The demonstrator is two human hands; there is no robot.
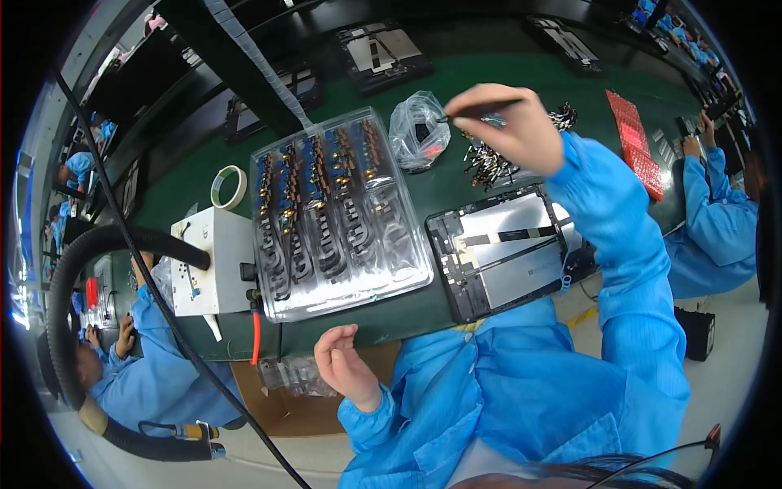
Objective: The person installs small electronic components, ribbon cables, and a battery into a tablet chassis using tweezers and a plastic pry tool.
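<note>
My right hand (521, 134) is raised over the far part of the bench, closed on slim dark tweezers (487, 108). Their tip points left, beside a clear plastic bag (419, 130) with dark and red bits in it. Below that hand lies a pile of small metallic and black parts (489, 166). My left hand (346, 367) hovers off the bench's near edge, fingers loosely bent and nothing in them. Between my arms, an opened tablet (513, 253) shows its silver inside. Left of it, a clear tray (358, 295) carries rows of small flex cable parts.
A white box (210, 281) with a thick black hose (122, 236) stands left of the tray, near a tape roll (229, 187). Red bubble wrap (635, 147) lies right. More opened devices (381, 55) sit far back. Co-workers in blue (717, 220) flank me.
</note>
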